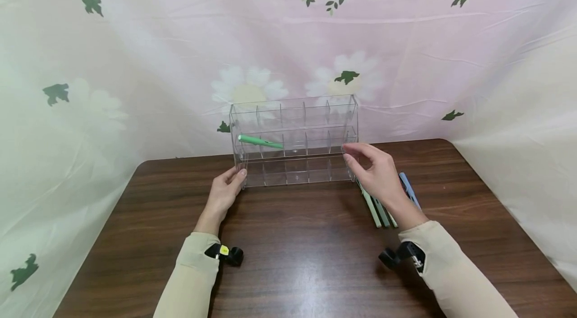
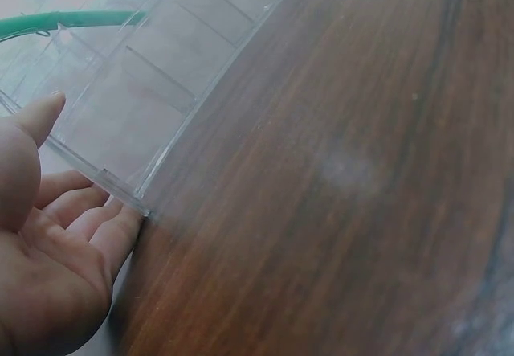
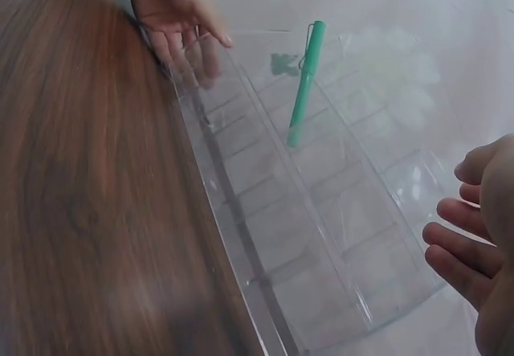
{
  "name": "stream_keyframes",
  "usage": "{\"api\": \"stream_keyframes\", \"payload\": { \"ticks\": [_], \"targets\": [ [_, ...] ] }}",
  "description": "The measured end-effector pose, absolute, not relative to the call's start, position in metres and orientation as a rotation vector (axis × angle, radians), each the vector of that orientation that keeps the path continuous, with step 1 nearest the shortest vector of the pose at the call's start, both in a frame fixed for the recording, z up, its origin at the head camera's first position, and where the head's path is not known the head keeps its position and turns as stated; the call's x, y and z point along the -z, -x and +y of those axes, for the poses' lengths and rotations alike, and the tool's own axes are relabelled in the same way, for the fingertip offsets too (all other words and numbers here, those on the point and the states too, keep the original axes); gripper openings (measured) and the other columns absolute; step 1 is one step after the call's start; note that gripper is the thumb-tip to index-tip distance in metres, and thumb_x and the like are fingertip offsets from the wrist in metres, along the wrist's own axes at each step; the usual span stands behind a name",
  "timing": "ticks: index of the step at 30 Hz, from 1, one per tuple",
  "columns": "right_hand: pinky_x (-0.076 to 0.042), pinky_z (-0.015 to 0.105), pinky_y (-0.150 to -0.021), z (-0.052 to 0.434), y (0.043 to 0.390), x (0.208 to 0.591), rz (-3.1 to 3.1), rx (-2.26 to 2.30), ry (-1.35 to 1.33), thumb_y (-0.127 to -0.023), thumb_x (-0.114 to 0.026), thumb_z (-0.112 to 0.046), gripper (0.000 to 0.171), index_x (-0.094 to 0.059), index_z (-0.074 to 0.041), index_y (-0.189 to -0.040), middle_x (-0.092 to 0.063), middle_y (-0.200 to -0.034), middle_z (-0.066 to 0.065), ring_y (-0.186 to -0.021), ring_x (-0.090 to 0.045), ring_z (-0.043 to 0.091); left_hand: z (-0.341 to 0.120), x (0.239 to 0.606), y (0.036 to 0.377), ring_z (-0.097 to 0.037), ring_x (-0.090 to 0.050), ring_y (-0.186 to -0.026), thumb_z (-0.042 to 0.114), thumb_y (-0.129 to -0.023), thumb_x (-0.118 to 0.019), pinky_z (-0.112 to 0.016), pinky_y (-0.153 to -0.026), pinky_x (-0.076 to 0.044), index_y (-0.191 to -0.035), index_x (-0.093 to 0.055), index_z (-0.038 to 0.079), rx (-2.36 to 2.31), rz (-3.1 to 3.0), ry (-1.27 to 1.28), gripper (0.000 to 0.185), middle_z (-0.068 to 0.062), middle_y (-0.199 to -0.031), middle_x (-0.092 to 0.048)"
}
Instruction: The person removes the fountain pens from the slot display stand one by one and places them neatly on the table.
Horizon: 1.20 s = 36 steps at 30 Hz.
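Observation:
A clear plastic tiered organizer (image 1: 295, 170), split into small compartments, stands at the back of the table. One green pen (image 1: 260, 142) with a clip leans at a slant in its left part. My left hand (image 1: 227, 189) grips the organizer's lower left corner, thumb over the front and fingers along the side. The left wrist view shows the left thumb (image 2: 42, 119) apart from the fingers, with the organizer's edge between. At the organizer's right end is my right hand (image 1: 375, 170), its fingers loosely bent and holding nothing. The right wrist view shows the right fingers (image 3: 466, 247) beside the clear panels.
Under and beside my right forearm, several pens lie on the dark wood table (image 1: 293, 243): a light green pen (image 1: 371, 210), a darker green pen (image 1: 381, 214) and a blue pen (image 1: 409, 189). A patterned cloth (image 1: 180, 57) hangs close behind the organizer.

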State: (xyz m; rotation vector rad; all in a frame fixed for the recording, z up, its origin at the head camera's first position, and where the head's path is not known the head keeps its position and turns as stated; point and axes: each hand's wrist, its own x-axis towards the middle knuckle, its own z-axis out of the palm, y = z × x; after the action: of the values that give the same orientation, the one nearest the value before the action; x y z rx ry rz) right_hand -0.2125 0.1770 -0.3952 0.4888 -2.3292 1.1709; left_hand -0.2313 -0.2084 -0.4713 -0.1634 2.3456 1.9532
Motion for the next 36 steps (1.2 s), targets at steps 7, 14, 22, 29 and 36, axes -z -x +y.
{"api": "stream_keyframes", "payload": {
  "ticks": [7, 14, 22, 29, 36],
  "targets": [
    [-0.054, 0.021, -0.074, 0.159, 0.217, 0.392, -2.357, -1.192, -0.512, -0.102, -0.076, -0.009, 0.025, -0.079, -0.005, -0.126, -0.081, -0.119, 0.012, -0.098, -0.070, 0.016, -0.208, 0.471, 0.232, -0.034, -0.052, -0.152, 0.039, -0.113, -0.059, -0.043, -0.123, -0.048, -0.167, -0.035, 0.001, -1.951, 2.344, 0.172, 0.070, -0.022, -0.164, -0.051],
    [-0.060, 0.037, -0.088, 0.143, 0.222, 0.390, -2.339, -1.219, -0.563, -0.100, -0.077, -0.008, 0.027, -0.079, -0.006, -0.126, -0.080, -0.124, 0.013, -0.112, -0.075, 0.032, -0.209, 0.471, 0.232, -0.034, -0.051, -0.153, 0.038, -0.113, -0.059, -0.042, -0.123, -0.047, -0.167, -0.034, -0.001, -1.969, 2.334, 0.165, 0.072, -0.024, -0.165, -0.049],
    [-0.060, 0.053, -0.104, 0.122, 0.227, 0.392, -2.269, -1.228, -0.643, -0.098, -0.078, -0.006, 0.027, -0.079, -0.003, -0.125, -0.080, -0.125, 0.015, -0.120, -0.074, 0.035, -0.209, 0.472, 0.232, -0.034, -0.052, -0.152, 0.039, -0.113, -0.060, -0.042, -0.123, -0.048, -0.167, -0.036, 0.000, -1.962, 2.343, 0.170, 0.071, -0.023, -0.164, -0.050],
    [-0.062, 0.051, -0.103, 0.106, 0.233, 0.390, -2.250, -1.228, -0.695, -0.098, -0.078, -0.007, 0.026, -0.079, -0.004, -0.124, -0.080, -0.124, 0.014, -0.118, -0.076, 0.034, -0.210, 0.473, 0.233, -0.034, -0.053, -0.151, 0.041, -0.112, -0.061, -0.044, -0.123, -0.048, -0.166, -0.039, 0.001, -1.951, 2.354, 0.169, 0.071, -0.023, -0.163, -0.052],
    [-0.062, 0.052, -0.104, 0.094, 0.239, 0.386, -2.258, -1.223, -0.750, -0.099, -0.078, -0.009, 0.028, -0.078, -0.003, -0.126, -0.079, -0.127, 0.014, -0.119, -0.075, 0.034, -0.210, 0.473, 0.233, -0.034, -0.051, -0.152, 0.042, -0.112, -0.061, -0.045, -0.124, -0.047, -0.166, -0.038, 0.001, -1.956, 2.344, 0.173, 0.072, -0.023, -0.163, -0.052]
  ]
}}
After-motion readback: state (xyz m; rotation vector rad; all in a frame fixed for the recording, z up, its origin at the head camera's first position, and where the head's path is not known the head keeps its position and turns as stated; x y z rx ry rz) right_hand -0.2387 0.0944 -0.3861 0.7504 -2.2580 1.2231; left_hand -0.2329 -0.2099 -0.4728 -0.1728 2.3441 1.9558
